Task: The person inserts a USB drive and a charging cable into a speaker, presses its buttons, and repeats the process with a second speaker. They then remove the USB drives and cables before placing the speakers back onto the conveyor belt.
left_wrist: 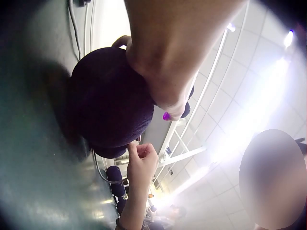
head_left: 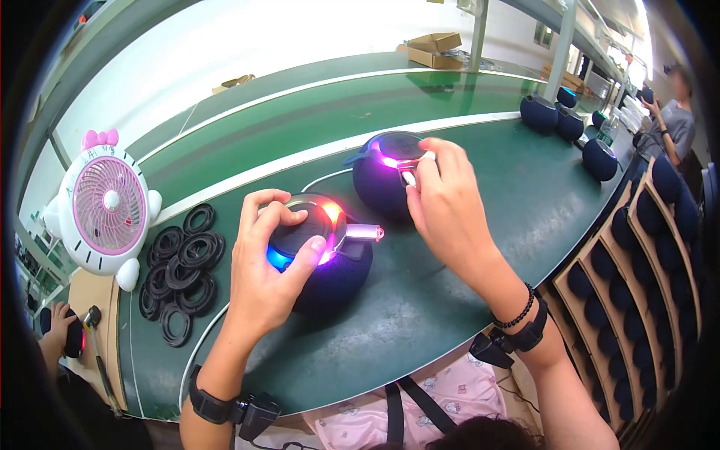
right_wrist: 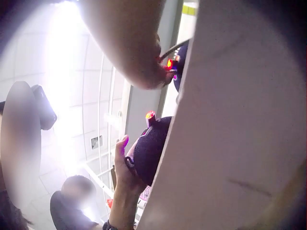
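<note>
My left hand (head_left: 266, 259) grips the top of a round, dark blue fabric speaker (head_left: 341, 281), fingers bent over its glowing ring and thumb on the near edge. From that speaker's side sticks out a small glowing pink stick (head_left: 363, 232). A second round speaker (head_left: 375, 184) stands just beyond it, its top lit pink and purple, with a dark strap loop (head_left: 357, 159) at its left. At its right side my right hand (head_left: 454, 199) pinches a small white plug (head_left: 409, 178); the fingers partly hide it.
Several black rubber rings (head_left: 199, 251) lie on the green table (head_left: 420, 300) at left, beside a white-and-pink fan (head_left: 109, 199). A white cable (head_left: 201, 345) crosses the table. More speakers (head_left: 538, 114) stand at far right, near a rack (head_left: 634, 277) of them. Another person (head_left: 679, 120) is there.
</note>
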Tool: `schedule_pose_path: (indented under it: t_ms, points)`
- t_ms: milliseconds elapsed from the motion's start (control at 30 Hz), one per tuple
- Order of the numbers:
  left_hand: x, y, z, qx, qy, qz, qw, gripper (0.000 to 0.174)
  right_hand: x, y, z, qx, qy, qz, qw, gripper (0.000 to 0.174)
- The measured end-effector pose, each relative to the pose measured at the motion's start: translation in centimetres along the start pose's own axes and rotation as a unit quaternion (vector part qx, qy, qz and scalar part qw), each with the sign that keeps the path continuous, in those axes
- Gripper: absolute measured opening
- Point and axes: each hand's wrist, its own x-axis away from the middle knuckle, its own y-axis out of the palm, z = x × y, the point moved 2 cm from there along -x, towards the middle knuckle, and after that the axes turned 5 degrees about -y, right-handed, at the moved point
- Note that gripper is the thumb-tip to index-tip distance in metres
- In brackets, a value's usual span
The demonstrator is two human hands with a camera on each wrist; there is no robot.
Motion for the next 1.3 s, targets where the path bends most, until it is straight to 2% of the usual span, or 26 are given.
schedule_pose_path:
  t_ms: [100, 167, 300, 367, 500, 600, 800, 867, 900, 933, 1000, 1033, 1067, 1100, 1167, 1300]
  points:
    - [-0.1, -0.1, -0.7, -0.013, 0.018, 0.014, 1.000, 0.034, 0.2, 0.8, 0.2, -0.068, -0.038, -0.016, 0.997, 0.021]
    - [-0.1, -0.2, -0.7, -0.030, 0.038, 0.029, 0.998, 0.037, 0.1, 0.9, 0.0, -0.030, -0.077, -0.004, 0.997, 0.023]
    - [-0.1, -0.1, -0.7, -0.031, 0.035, 0.032, 0.998, 0.037, 0.2, 1.6, -0.5, 0.012, -0.076, -0.040, 0.996, 0.021]
    - [0.0, -0.1, -0.8, -0.031, 0.036, 0.032, 0.998, 0.037, 0.0, 1.9, -1.4, 0.118, -0.104, -0.035, 0.987, 0.019]
    - [0.1, -0.1, -0.8, -0.016, 0.027, 0.041, 0.999, 0.037, 0.2, 2.1, -2.0, 0.168, -0.115, -0.014, 0.979, 0.017]
    - [0.2, 0.1, -0.9, -0.005, 0.029, 0.047, 0.998, 0.036, 0.1, 2.2, -1.7, 0.157, -0.118, -0.003, 0.980, 0.015]
    - [0.2, -0.1, -0.8, -0.010, 0.022, 0.046, 0.999, 0.037, 0.1, 0.7, -0.8, 0.014, -0.094, 0.005, 0.995, 0.024]
    - [0.2, -0.1, -1.1, -0.039, 0.060, 0.049, 0.996, 0.040, -0.4, 0.0, -0.4, -0.093, -0.037, -0.086, 0.991, 0.031]
    - [0.3, -0.2, -0.7, -0.022, 0.059, 0.044, 0.997, 0.041, -0.4, -0.1, -0.1, -0.149, -0.015, -0.087, 0.985, 0.034]
    - [0.3, -0.4, -1.0, -0.026, 0.059, 0.046, 0.997, 0.041, -0.1, -0.2, 0.1, -0.152, -0.016, -0.084, 0.985, 0.034]
    - [0.1, -0.8, -1.8, 0.032, 0.100, 0.030, 0.994, 0.039, 0.1, -0.1, 0.5, -0.220, 0.003, -0.085, 0.972, 0.030]
    - [0.4, -1.1, -1.9, 0.109, 0.026, 0.011, 0.994, 0.040, 0.3, 0.3, 0.9, -0.223, 0.002, -0.082, 0.971, 0.030]
    - [0.7, -1.3, -2.6, 0.106, 0.027, 0.012, 0.994, 0.040, 0.5, 0.7, 1.3, -0.188, -0.040, -0.067, 0.979, 0.028]
    - [0.8, -1.7, -3.2, 0.108, 0.035, 0.000, 0.994, 0.048, 0.7, 1.0, 1.5, -0.152, -0.080, -0.052, 0.984, 0.026]
    - [1.3, -2.0, -3.8, 0.130, 0.041, -0.030, 0.990, 0.058, 0.8, 1.0, 1.7, -0.139, -0.088, -0.056, 0.985, 0.024]
    - [1.4, -2.0, -3.6, 0.083, 0.048, -0.017, 0.995, 0.059, 0.9, 1.4, 1.9, -0.100, -0.108, -0.041, 0.988, 0.022]
